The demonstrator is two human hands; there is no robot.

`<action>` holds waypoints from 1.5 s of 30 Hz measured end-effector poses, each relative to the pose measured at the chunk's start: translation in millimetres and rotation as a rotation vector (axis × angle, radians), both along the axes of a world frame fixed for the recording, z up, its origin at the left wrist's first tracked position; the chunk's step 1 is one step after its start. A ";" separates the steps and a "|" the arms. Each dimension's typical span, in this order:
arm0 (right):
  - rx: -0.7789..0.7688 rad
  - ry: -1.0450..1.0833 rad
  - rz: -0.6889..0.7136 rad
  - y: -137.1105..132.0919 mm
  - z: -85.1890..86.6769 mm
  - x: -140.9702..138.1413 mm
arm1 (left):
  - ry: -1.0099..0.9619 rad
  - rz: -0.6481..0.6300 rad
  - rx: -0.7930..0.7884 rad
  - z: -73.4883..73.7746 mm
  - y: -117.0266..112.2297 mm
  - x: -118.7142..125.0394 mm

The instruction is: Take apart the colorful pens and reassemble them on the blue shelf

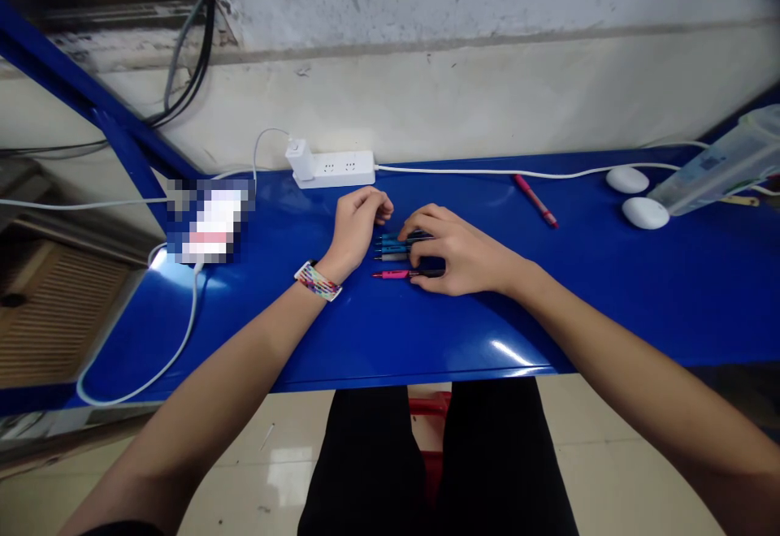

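Several pens (pixel 393 253) lie side by side on the blue table (pixel 390 325), blue ones at the back and a pink one (pixel 393 274) nearest me. My right hand (pixel 454 256) rests over their right ends, fingers curled down onto them. My left hand (pixel 359 223) sits just left of the pens, its fingers loosely curled with nothing visible in them. A colourful band is on my left wrist (pixel 318 281).
A white power strip (pixel 332 167) with a cable stands at the back edge. A red pen (pixel 536 201) lies to the right, with two white oval objects (pixel 644 212) and a clear plastic container (pixel 719 166) beyond it. A blurred item (pixel 207 223) and white cord lie at left.
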State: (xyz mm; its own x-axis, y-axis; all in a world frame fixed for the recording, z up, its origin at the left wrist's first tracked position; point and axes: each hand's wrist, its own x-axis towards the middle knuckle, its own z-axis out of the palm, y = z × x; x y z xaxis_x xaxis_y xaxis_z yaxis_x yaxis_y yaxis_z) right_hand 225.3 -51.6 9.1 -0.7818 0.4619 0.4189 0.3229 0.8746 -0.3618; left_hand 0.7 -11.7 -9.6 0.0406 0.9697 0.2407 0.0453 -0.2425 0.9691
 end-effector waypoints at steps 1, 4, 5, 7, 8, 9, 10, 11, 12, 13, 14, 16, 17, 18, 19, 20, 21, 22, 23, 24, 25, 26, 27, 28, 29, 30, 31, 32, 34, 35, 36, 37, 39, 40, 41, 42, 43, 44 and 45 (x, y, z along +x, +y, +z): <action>-0.007 0.005 0.008 -0.1 -0.4 -0.9 | 0.004 -0.006 0.011 0.6 -0.3 -0.2; -0.054 0.082 0.016 -1.3 0.9 -3.6 | 0.043 -0.018 0.069 3.1 -1.8 -0.8; -0.073 0.126 0.009 -1.8 2.3 -3.9 | 0.056 -0.019 0.087 3.9 -2.2 -0.9; -0.106 0.217 -0.041 -2.1 5.9 -2.7 | 0.056 -0.037 0.102 4.8 -2.2 -0.9; -0.120 0.249 -0.081 -1.9 7.7 -1.1 | 0.041 -0.050 0.098 4.9 -2.0 -0.7; -0.135 0.270 -0.125 -1.1 9.1 0.9 | 0.021 -0.063 0.087 4.9 -1.6 -0.5; -0.149 0.283 -0.167 0.0 10.1 3.1 | 0.001 -0.073 0.074 4.9 -1.3 -0.4; -0.164 0.292 -0.199 1.5 10.7 5.4 | -0.015 -0.082 0.064 5.2 -1.2 -0.4; -0.175 0.301 -0.220 3.2 10.9 7.5 | -0.025 -0.095 0.060 5.9 -1.4 -0.4; -0.186 0.310 -0.236 5.1 10.7 9.1 | -0.025 -0.114 0.065 7.0 -2.1 -0.6; -0.197 0.321 -0.253 7.0 10.2 10.2 | -0.009 -0.140 0.079 8.5 -3.2 -0.9; -0.229 0.344 -0.306 10.3 8.3 10.9 | 0.067 -0.183 0.131 12.2 -6.4 -1.6; -0.249 0.356 -0.342 11.8 6.9 10.7 | 0.120 -0.193 0.162 14.0 -8.2 -1.8; -0.268 0.371 -0.383 13.2 5.4 10.4 | 0.171 -0.196 0.191 15.6 -9.7 -1.9; -0.286 0.387 -0.424 14.6 3.6 10.0 | 0.212 -0.195 0.217 16.7 -10.9 -2.0; -0.301 0.408 -0.461 16.2 1.7 9.8 | 0.241 -0.195 0.234 17.4 -11.6 -2.0; -0.317 0.434 -0.492 18.0 -0.1 9.9 | 0.260 -0.197 0.245 17.7 -11.7 -2.0; -0.339 0.466 -0.513 20.1 -1.7 10.3 | 0.270 -0.198 0.253 17.5 -11.3 -2.2; -0.374 0.508 -0.526 22.6 -3.1 11.0 | 0.275 -0.193 0.260 17.0 -10.2 -2.6; -0.428 0.558 -0.532 25.4 -4.0 12.3 | 0.277 -0.180 0.267 16.2 -8.6 -3.3; -0.499 0.618 -0.531 28.5 -4.5 14.0 | 0.277 -0.157 0.275 15.3 -6.7 -4.4; -0.585 0.685 -0.523 31.7 -4.5 16.0 | 0.274 -0.129 0.285 14.2 -4.5 -5.7; -0.679 0.751 -0.510 34.9 -4.2 18.4 | 0.269 -0.093 0.293 13.2 -2.1 -7.2; -0.768 0.812 -0.492 38.0 -3.7 21.0 | 0.265 -0.065 0.299 12.1 0.2 -8.9; -0.847 0.858 -0.475 40.8 -3.1 23.5 | 0.258 -0.041 0.305 11.2 2.4 -10.6; -0.908 0.886 -0.458 43.1 -2.5 25.8 | 0.251 -0.029 0.312 10.3 4.4 -12.3; -0.953 0.902 -0.443 44.8 -2.2 27.8 | 0.247 -0.026 0.319 9.7 6.0 -13.9; -0.984 0.908 -0.431 46.0 -2.2 29.4 | 0.244 -0.023 0.330 9.1 7.2 -15.3; -1.007 0.899 -0.415 47.0 -3.4 31.4 | 0.251 -0.018 0.351 8.5 8.6 -17.3; -1.006 0.888 -0.412 47.1 -4.5 31.8 | 0.257 -0.011 0.358 8.4 8.9 -18.0; -0.998 0.876 -0.410 47.1 -5.9 32.1 | 0.265 -0.005 0.360 8.4 9.1 -18.5; -0.985 0.868 -0.408 47.1 -7.4 32.3 | 0.274 0.001 0.356 8.4 9.2 -18.8; -0.959 0.860 -0.397 47.6 -10.3 32.7 | 0.288 0.012 0.344 8.5 9.3 -19.3; -0.948 0.862 -0.388 48.1 -11.5 33.0 | 0.292 0.014 0.337 8.6 9.3 -19.4; -0.937 0.867 -0.378 48.7 -12.5 33.2 | 0.293 0.014 0.331 8.7 9.3 -19.6; -0.926 0.878 -0.368 49.4 -13.3 33.4 | 0.292 0.011 0.325 8.9 9.2 -19.7; -0.913 0.892 -0.358 50.2 -13.8 33.4 | 0.288 0.006 0.319 9.0 9.0 -19.7; -0.898 0.910 -0.349 50.8 -14.0 33.2 | 0.284 0.000 0.314 9.1 8.9 -19.8; -0.884 0.932 -0.341 51.2 -13.9 32.9 | 0.279 -0.007 0.310 9.2 8.8 -19.8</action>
